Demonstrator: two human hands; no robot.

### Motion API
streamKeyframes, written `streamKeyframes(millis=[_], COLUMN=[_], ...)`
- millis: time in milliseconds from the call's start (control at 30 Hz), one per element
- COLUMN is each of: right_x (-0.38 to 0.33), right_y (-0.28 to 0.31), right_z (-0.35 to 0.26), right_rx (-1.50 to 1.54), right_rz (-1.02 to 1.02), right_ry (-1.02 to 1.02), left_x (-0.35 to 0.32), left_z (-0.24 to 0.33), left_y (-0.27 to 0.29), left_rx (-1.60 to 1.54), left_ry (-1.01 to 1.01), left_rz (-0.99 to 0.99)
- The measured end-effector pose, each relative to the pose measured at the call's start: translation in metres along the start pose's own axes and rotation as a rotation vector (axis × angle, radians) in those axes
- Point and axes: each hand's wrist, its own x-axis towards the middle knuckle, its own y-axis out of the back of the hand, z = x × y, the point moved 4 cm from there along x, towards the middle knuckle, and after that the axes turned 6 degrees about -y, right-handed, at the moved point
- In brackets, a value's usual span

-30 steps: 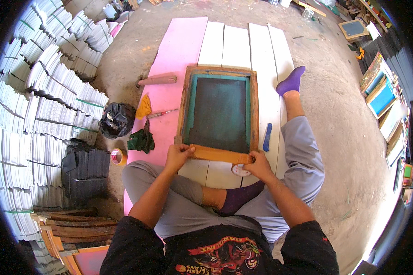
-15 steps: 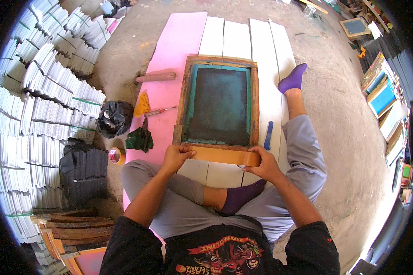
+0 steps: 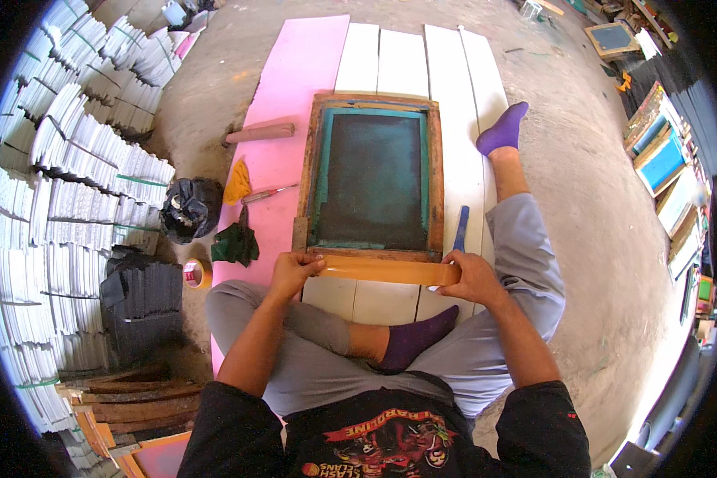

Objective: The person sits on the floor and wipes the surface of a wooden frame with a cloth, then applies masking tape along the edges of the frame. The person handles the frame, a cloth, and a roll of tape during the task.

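A stretch of brown packing tape (image 3: 378, 270) runs taut between my hands, along the near edge of a wooden screen-printing frame (image 3: 433, 179) with dark teal mesh. My left hand (image 3: 293, 276) pinches the tape's free end near the frame's near-left corner. The roll sits in my right hand (image 3: 478, 279), fingers closed around it near the near-right corner. Whether the tape touches the wood cannot be made out. Just beyond my right hand lies a blue-handled tool (image 3: 461, 227).
On the pink board (image 3: 283, 80) left of the frame lie a rolled brown piece (image 3: 260, 134), an orange cloth (image 3: 236, 183), a screwdriver (image 3: 269, 193) and a dark green cloth (image 3: 236, 241). Another tape roll (image 3: 197, 273) and a black bag (image 3: 191, 209) rest on the floor beside stacked white sheets (image 3: 95, 135).
My right hand has moved right with the roll, away from my left hand. The tape between them is now longer. The view has shifted slightly.
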Motion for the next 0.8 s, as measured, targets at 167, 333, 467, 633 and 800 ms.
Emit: streamKeyframes(millis=[167,333,467,633,800], right_x=[0.001,-0.003,0.010,0.000,0.008], right_y=[-0.008,0.002,-0.005,-0.005,-0.014], right_z=[0.018,0.026,0.026,0.028,0.038], right_rx=[0.288,-0.113,0.026,0.381,0.282], right_rz=[0.064,0.114,0.104,0.042,0.057], right_ry=[-0.001,0.034,-0.083,-0.126,-0.012], left_x=[0.002,0.006,0.008,0.010,0.007], left_z=[-0.002,0.020,-0.025,-0.022,-0.017], left_y=[0.002,-0.013,0.004,0.012,0.010], left_rx=[0.004,0.217,-0.017,-0.089,0.147], left_ry=[0.022,-0.018,-0.032,-0.021,-0.015], left_rz=[-0.022,0.004,0.032,0.031,0.035])
